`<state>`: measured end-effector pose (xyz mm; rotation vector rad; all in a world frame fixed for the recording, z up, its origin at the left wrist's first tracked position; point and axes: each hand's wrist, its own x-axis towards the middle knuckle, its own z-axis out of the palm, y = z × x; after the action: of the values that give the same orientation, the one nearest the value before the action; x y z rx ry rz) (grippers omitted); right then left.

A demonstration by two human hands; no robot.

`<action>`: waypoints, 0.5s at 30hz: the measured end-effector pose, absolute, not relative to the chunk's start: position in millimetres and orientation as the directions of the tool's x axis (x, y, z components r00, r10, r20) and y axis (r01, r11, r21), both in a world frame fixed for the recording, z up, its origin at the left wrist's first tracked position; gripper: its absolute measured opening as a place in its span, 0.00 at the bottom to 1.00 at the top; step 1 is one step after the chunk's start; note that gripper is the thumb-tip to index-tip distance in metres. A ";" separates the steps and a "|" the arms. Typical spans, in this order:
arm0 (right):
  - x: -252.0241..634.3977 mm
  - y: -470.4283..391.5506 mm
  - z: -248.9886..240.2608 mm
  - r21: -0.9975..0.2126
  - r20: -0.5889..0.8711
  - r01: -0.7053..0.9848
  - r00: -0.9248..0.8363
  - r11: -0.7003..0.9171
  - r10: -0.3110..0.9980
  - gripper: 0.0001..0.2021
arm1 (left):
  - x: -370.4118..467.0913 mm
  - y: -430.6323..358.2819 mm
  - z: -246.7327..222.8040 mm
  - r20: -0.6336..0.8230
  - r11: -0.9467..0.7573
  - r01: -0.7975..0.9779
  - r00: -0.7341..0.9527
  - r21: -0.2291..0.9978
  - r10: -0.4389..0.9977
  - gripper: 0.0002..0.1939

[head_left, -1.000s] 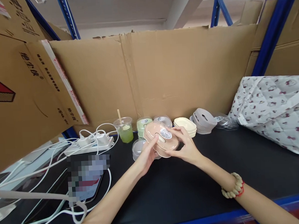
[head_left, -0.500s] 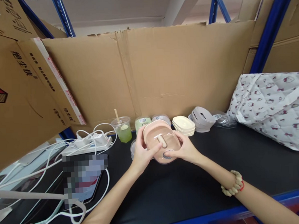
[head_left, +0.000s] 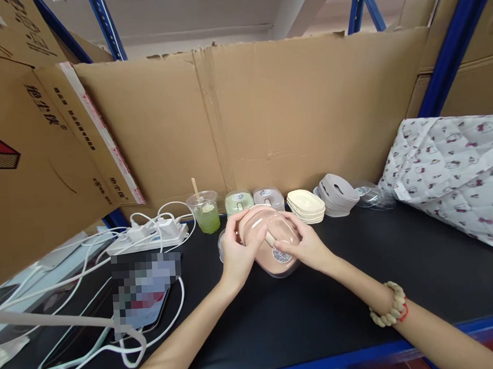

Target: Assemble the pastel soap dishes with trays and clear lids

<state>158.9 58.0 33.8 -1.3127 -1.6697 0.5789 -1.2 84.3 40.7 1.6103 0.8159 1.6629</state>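
Note:
A pink container with a clear cover [head_left: 277,262] is held between both hands above the black table. My left hand [head_left: 242,253] grips its left side, thumb laid over the top. On its right side my right hand [head_left: 310,247] is closed, with the thumb beside a round label. Behind it stand a green container [head_left: 238,201] and a greyish-purple one [head_left: 269,199], both with clear covers. A stack of cream pieces [head_left: 305,206] and a stack of grey pieces [head_left: 337,195] sit to the right. Clear covers [head_left: 373,194] lie beyond the grey stack.
A cup of green drink [head_left: 207,215] with a straw stands at the back. Left are a power strip [head_left: 148,242], white cables and a phone [head_left: 147,300]. A patterned quilted bag [head_left: 456,173] is at right, cardboard [head_left: 308,104] behind, and a blue edge [head_left: 322,365] in front.
The pink container has tilted and turned a little in my hands, and its clear cover now lies closer over the top. The whole view has shifted slightly.

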 end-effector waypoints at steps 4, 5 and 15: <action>155.1 52.8 37.7 -0.610 0.447 0.703 -0.078 0.367 0.891 0.48 | 4.9 81.3 36.0 0.441 -0.451 -0.050 -0.136 0.891 0.887 0.27; 154.1 51.8 37.8 -0.554 0.463 0.738 -0.113 0.386 0.879 0.52 | 6.1 80.2 35.4 0.429 -0.442 -0.065 -0.157 0.894 0.890 0.28; 156.0 52.3 32.9 -0.505 0.456 0.783 -0.114 0.362 0.883 0.57 | 2.7 82.7 42.9 0.124 -0.089 -0.266 0.117 0.960 0.985 0.36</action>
<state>156.0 52.3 32.9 -1.4458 -1.9169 0.1789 2.7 82.7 42.9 1.1488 0.8651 1.3005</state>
